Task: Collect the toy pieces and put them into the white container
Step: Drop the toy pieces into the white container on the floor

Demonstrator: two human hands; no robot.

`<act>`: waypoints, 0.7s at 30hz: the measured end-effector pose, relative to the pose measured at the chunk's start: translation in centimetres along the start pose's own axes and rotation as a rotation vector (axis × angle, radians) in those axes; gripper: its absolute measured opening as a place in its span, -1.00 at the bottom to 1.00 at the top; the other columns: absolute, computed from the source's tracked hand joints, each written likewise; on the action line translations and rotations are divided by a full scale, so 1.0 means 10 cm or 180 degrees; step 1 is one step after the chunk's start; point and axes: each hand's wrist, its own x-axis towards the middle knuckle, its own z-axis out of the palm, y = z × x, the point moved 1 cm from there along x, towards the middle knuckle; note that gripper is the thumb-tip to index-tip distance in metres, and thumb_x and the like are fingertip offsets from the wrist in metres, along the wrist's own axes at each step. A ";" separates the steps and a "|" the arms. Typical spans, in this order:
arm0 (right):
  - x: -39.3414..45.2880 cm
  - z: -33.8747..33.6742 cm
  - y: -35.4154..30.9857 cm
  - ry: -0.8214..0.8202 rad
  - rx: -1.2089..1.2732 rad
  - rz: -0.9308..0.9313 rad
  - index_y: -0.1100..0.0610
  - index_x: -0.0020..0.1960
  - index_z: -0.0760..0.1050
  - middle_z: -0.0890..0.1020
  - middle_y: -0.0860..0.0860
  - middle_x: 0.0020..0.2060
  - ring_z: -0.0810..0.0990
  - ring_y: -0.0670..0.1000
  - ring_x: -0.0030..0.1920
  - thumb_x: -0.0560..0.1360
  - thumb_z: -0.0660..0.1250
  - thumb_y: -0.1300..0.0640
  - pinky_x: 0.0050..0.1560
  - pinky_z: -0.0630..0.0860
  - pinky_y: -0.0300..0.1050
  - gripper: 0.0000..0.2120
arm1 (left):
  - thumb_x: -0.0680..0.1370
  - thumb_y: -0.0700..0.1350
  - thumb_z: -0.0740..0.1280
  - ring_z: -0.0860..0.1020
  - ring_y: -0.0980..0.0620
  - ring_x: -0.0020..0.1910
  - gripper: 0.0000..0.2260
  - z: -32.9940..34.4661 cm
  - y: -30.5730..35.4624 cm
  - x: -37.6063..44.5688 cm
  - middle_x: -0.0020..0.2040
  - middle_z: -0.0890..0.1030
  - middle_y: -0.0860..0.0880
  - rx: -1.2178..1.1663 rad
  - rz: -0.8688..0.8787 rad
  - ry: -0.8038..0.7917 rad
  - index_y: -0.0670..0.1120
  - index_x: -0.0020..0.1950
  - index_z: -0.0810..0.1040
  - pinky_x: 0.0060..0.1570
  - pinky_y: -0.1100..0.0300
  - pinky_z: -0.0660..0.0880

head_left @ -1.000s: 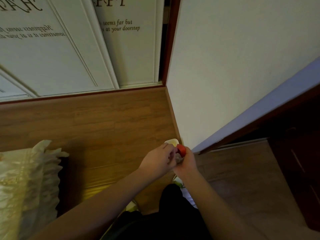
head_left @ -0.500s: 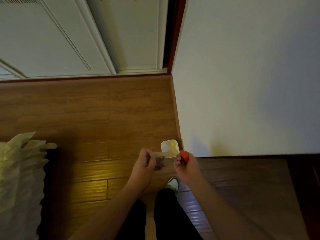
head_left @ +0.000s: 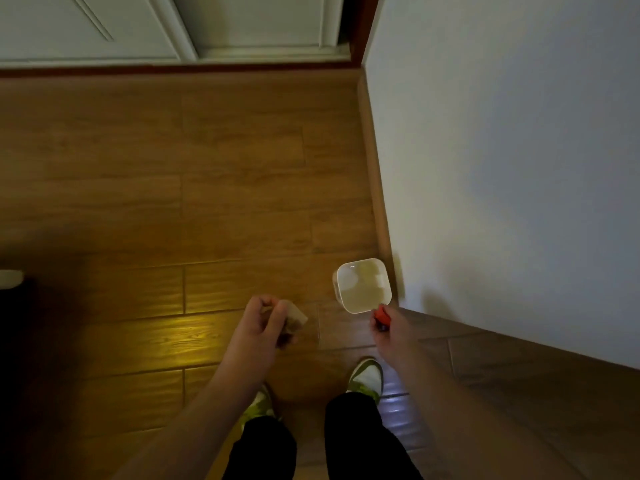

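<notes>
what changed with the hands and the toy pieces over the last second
The hands, pressed together a second ago, have parted: the left hand went left with a pale piece, and the right hand stayed beside the white container with the red piece. The view tilted down to the floor. Both pieces are still held, and the container sits where it was, by the wall.

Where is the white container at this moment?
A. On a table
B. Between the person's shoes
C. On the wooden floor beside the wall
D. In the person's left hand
C: the white container stands open on the wooden floor close to the wall, just beyond the right hand, which holds a red toy piece.
</notes>
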 end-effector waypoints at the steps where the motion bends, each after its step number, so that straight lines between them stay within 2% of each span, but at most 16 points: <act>1: 0.17 0.03 0.01 0.0034 -0.0092 -0.0027 0.25 0.13 0.43 0.46 0.21 0.04 0.50 0.03 -0.07 0.54 0.31 0.30 0.03 0.61 -0.15 -0.82 | 0.61 -0.08 0.22 0.57 -0.01 -0.29 -0.89 -0.02 -0.13 0.10 -0.12 0.64 -0.16 -0.0050 -0.0017 0.0031 -0.10 0.04 0.46 -0.26 0.10 0.47; 2: 0.32 0.05 0.02 0.0087 -0.0219 -0.0068 0.25 0.15 0.42 0.45 0.22 0.07 0.50 0.05 -0.04 0.54 0.30 0.30 0.16 0.56 -0.12 -0.80 | 0.61 -0.08 0.22 0.56 -0.02 -0.28 -0.90 -0.05 -0.27 0.18 -0.11 0.64 -0.16 -0.0098 -0.0046 0.0068 -0.08 0.04 0.47 -0.25 0.11 0.47; 4: 0.60 0.11 0.03 0.0169 -0.0523 -0.0140 0.25 0.17 0.40 0.41 0.22 0.16 0.49 0.08 0.06 0.56 0.28 0.30 0.22 0.53 -0.09 -0.80 | 0.61 -0.10 0.22 0.57 -0.03 -0.25 -0.91 -0.10 -0.51 0.31 -0.09 0.65 -0.14 -0.0165 -0.0108 0.0108 -0.04 0.05 0.49 -0.23 0.12 0.48; 7: 0.89 0.19 0.03 0.0218 -0.0895 -0.0291 0.29 0.18 0.42 0.40 0.21 0.30 0.49 0.05 0.10 0.57 0.25 0.29 0.04 0.60 -0.13 -0.80 | 0.61 -0.10 0.22 0.58 -0.02 -0.19 -0.88 -0.17 -0.83 0.44 -0.07 0.63 -0.12 -0.0164 -0.0211 0.0089 -0.02 0.10 0.51 -0.19 0.12 0.51; 10: 1.10 0.28 0.02 0.0323 -0.0757 -0.0279 0.25 0.04 0.43 0.40 0.19 0.22 0.44 0.10 0.26 0.55 0.28 0.32 0.24 0.52 -0.03 -0.92 | 0.63 -0.13 0.19 0.52 -0.01 -0.23 -0.86 -0.19 -1.02 0.48 -0.20 0.58 -0.06 -0.0187 -0.0206 0.0079 -0.04 0.07 0.54 -0.18 0.09 0.47; 11: 1.12 0.30 0.03 0.0370 -0.0741 -0.0277 0.26 0.09 0.44 0.39 0.18 0.21 0.42 0.12 0.28 0.54 0.30 0.33 0.26 0.50 -0.01 -0.86 | 0.63 -0.15 0.18 0.49 0.00 -0.25 -0.84 -0.19 -1.05 0.48 -0.25 0.55 -0.04 -0.0160 -0.0213 0.0089 -0.06 0.05 0.56 -0.20 0.10 0.44; 13: 1.21 0.29 0.04 0.0319 -0.0943 -0.0313 0.27 0.19 0.44 0.41 0.19 0.27 0.45 0.11 0.20 0.50 0.31 0.36 0.21 0.53 -0.03 -0.74 | 0.64 -0.17 0.15 0.44 0.03 -0.30 -0.79 -0.18 -1.10 0.47 -0.29 0.51 -0.02 -0.0104 -0.0252 0.0100 -0.09 -0.03 0.58 -0.26 0.14 0.39; 15: 1.24 0.29 0.06 0.0219 -0.1056 -0.0466 0.30 0.19 0.46 0.41 0.25 0.36 0.51 0.03 0.01 0.53 0.25 0.35 0.26 0.49 -0.08 -0.76 | 0.65 -0.15 0.13 0.39 0.06 -0.35 -0.77 -0.16 -1.10 0.44 -0.34 0.47 -0.01 -0.0054 -0.0247 0.0060 -0.14 -0.07 0.55 -0.30 0.14 0.33; 17: 1.28 0.26 0.08 0.0129 -0.0974 -0.0475 0.35 0.34 0.37 0.38 0.26 0.42 0.54 -0.02 -0.12 0.58 0.17 0.33 0.29 0.42 -0.14 -0.66 | 0.65 -0.14 0.12 0.37 0.07 -0.39 -0.76 -0.14 -1.08 0.43 -0.37 0.44 0.00 0.0010 -0.0225 0.0025 -0.17 -0.07 0.53 -0.31 0.11 0.30; 19: 1.28 0.24 0.05 0.0112 -0.1320 -0.0535 0.34 0.38 0.32 0.42 0.24 0.39 0.59 0.06 0.06 0.60 0.15 0.30 0.29 0.45 -0.11 -0.64 | 0.65 -0.13 0.13 0.36 0.06 -0.39 -0.76 -0.11 -1.06 0.42 -0.37 0.43 -0.03 0.0052 -0.0228 0.0022 -0.17 -0.07 0.53 -0.30 0.10 0.29; 21: 1.23 0.17 0.01 0.0118 -0.1800 -0.0744 0.25 0.38 0.33 0.49 0.19 0.30 0.52 0.13 0.26 0.61 0.19 0.23 0.27 0.49 -0.02 -0.65 | 0.65 -0.12 0.14 0.36 0.01 -0.37 -0.77 -0.09 -1.05 0.41 -0.34 0.43 -0.07 0.0060 -0.0234 0.0037 -0.15 -0.08 0.54 -0.29 0.07 0.29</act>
